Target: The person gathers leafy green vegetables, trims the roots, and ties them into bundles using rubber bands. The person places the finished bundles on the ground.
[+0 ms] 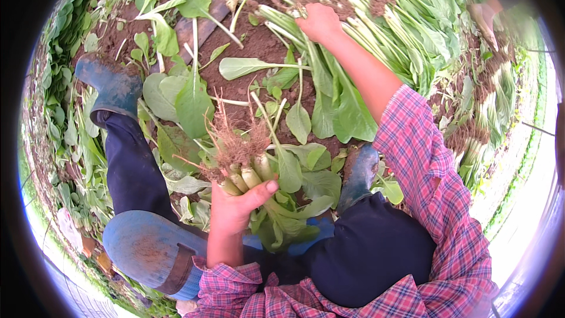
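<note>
My left hand [236,205] grips a bunch of leafy greens [251,177] by the thick pale stem bases. Tangled brown roots [236,137] point up and away from me, while the leaves hang below towards my lap. Farther out, my right hand [321,23] is closed over pale stalks at the root end of more leafy greens [329,92]. Their broad leaves trail back under my forearm; my right fingertips are hidden. Just beyond and to the right of that hand lies a large pile of uprooted greens [406,31], with soil on the roots.
Loose leaves [194,101] lie on brown soil [247,84] between my muddy blue boots [117,86]. A flat dark strip [207,9] lies beyond. A blue pad [145,247] covers my left knee. More bundles [479,128] line the right; a person's limb [485,17] shows at upper right.
</note>
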Action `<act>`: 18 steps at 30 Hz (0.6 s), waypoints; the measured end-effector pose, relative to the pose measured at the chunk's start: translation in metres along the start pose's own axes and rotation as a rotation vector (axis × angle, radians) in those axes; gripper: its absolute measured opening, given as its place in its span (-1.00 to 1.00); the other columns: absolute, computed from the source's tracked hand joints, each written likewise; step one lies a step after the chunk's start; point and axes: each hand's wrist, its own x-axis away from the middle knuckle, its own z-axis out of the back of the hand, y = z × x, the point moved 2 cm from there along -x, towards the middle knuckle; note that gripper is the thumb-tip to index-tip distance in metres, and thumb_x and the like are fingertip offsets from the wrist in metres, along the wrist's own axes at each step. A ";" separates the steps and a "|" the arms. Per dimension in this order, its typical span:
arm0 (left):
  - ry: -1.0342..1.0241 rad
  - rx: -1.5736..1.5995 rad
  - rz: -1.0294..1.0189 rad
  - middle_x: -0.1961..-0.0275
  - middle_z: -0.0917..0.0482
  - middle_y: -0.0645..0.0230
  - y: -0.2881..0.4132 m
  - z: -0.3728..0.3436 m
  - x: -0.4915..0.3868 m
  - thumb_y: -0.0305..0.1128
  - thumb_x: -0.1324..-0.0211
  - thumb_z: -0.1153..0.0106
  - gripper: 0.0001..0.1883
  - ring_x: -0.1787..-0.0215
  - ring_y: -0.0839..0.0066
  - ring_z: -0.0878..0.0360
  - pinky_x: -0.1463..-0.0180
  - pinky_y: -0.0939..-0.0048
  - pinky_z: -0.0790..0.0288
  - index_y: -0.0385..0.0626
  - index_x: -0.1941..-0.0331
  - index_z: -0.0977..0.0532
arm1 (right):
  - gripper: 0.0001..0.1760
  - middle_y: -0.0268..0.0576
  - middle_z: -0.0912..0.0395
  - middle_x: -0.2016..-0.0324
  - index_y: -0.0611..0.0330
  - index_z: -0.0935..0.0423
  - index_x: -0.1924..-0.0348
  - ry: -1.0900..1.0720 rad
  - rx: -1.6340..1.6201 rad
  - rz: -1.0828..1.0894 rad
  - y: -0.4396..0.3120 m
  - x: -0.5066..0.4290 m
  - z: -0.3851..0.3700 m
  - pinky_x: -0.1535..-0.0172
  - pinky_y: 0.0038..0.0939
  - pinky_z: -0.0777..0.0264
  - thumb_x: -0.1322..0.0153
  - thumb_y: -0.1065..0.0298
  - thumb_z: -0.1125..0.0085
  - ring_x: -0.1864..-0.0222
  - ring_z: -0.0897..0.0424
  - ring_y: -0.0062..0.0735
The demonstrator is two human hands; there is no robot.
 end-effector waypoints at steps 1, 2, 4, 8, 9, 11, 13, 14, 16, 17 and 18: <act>0.000 0.002 0.003 -0.04 -0.42 0.12 0.001 0.001 0.001 -0.41 0.29 -0.30 -0.29 0.24 0.46 -0.51 0.16 0.45 -0.43 -0.27 -0.07 -0.27 | -0.64 0.00 -0.54 0.36 0.19 -0.51 0.30 -0.037 0.011 -0.020 0.000 -0.006 -0.005 0.26 -0.35 -0.46 -0.24 0.07 -0.09 0.48 -0.57 -0.42; 0.006 0.008 0.003 -0.04 -0.42 0.11 0.002 0.003 0.003 -0.42 0.30 -0.30 -0.29 0.24 0.45 -0.51 0.16 0.45 -0.43 -0.26 -0.07 -0.27 | -0.62 -0.01 -0.55 0.35 0.19 -0.51 0.28 -0.075 0.023 -0.033 -0.005 -0.007 -0.006 0.23 -0.34 -0.46 -0.24 0.06 -0.08 0.46 -0.58 -0.40; -0.005 0.003 -0.063 -0.03 -0.43 0.10 -0.001 0.007 0.003 -0.42 0.30 -0.29 -0.28 0.23 0.44 -0.51 0.17 0.47 -0.43 -0.25 -0.08 -0.26 | -0.62 -0.05 -0.56 0.35 0.22 -0.49 0.23 -0.211 -0.069 -0.072 0.000 -0.008 0.000 0.21 -0.38 -0.45 -0.24 0.10 -0.12 0.40 -0.58 -0.41; 0.031 0.030 -0.071 -0.02 -0.44 0.10 0.004 0.013 0.017 -0.39 0.31 -0.30 -0.27 0.24 0.47 -0.51 0.18 0.47 -0.43 -0.29 -0.07 -0.27 | -0.63 -0.18 -0.51 0.48 0.24 -0.44 0.28 -0.292 -0.452 0.188 -0.032 0.050 0.040 0.34 -0.42 -0.44 -0.20 0.16 -0.24 0.50 -0.51 -0.52; 0.056 0.006 -0.081 -0.02 -0.44 0.10 0.010 0.016 0.026 -0.37 0.31 -0.30 -0.27 0.24 0.47 -0.51 0.19 0.48 -0.43 -0.31 -0.07 -0.27 | -0.64 -0.22 -0.48 0.53 0.24 -0.42 0.30 -0.382 -0.577 0.210 -0.049 0.068 0.050 0.38 -0.43 -0.42 -0.19 0.19 -0.28 0.53 -0.48 -0.56; 0.012 0.029 -0.080 0.00 -0.45 0.11 0.004 0.015 0.010 -0.35 0.31 -0.30 -0.28 0.25 0.48 -0.51 0.19 0.48 -0.43 -0.33 -0.06 -0.28 | -0.57 -0.10 -0.50 0.48 0.25 -0.40 0.21 -0.494 -0.620 0.301 -0.049 0.097 0.062 0.42 -0.46 -0.42 -0.17 0.22 -0.29 0.50 -0.52 -0.52; 0.069 0.047 -0.114 0.04 -0.46 0.12 0.015 0.010 0.022 -0.32 0.30 -0.30 -0.28 0.26 0.49 -0.51 0.20 0.49 -0.43 -0.36 -0.04 -0.29 | -0.72 -0.27 -0.44 0.58 0.21 -0.38 0.39 -0.481 -0.753 0.475 -0.066 0.124 0.069 0.51 -0.52 -0.36 -0.20 0.28 -0.28 0.61 -0.45 -0.60; 0.013 0.032 -0.101 0.17 -0.51 0.16 0.011 0.011 0.014 -0.30 0.28 -0.28 -0.28 0.29 0.47 -0.52 0.21 0.49 -0.43 -0.36 -0.05 -0.28 | -0.70 -0.27 -0.44 0.60 0.21 -0.37 0.40 -0.481 -0.752 0.498 -0.066 0.135 0.069 0.52 -0.52 -0.35 -0.18 0.28 -0.30 0.63 -0.44 -0.60; 0.025 0.105 -0.122 0.26 -0.52 0.18 0.005 0.005 0.005 -0.29 0.27 -0.28 -0.27 0.32 0.46 -0.52 0.21 0.49 -0.43 -0.36 -0.06 -0.27 | -0.65 -0.25 -0.44 0.64 0.23 -0.36 0.40 -0.384 -0.685 0.569 -0.066 0.150 0.062 0.53 -0.53 -0.32 -0.15 0.27 -0.34 0.65 -0.43 -0.58; 0.033 0.141 -0.136 0.30 -0.52 0.19 0.004 0.001 0.005 -0.29 0.27 -0.28 -0.27 0.33 0.45 -0.52 0.22 0.49 -0.43 -0.36 -0.06 -0.26 | -0.64 -0.19 -0.46 0.62 0.25 -0.35 0.38 -0.368 -0.679 0.617 -0.067 0.157 0.059 0.49 -0.49 -0.34 -0.14 0.27 -0.34 0.62 -0.45 -0.55; -0.020 0.117 -0.119 0.35 -0.53 0.18 0.001 0.004 0.004 -0.29 0.26 -0.27 -0.27 0.32 0.42 -0.52 0.23 0.48 -0.43 -0.36 -0.07 -0.25 | -0.63 -0.15 -0.47 0.59 0.26 -0.35 0.36 -0.326 -0.683 0.676 -0.067 0.163 0.058 0.46 -0.46 -0.35 -0.15 0.29 -0.33 0.57 -0.48 -0.48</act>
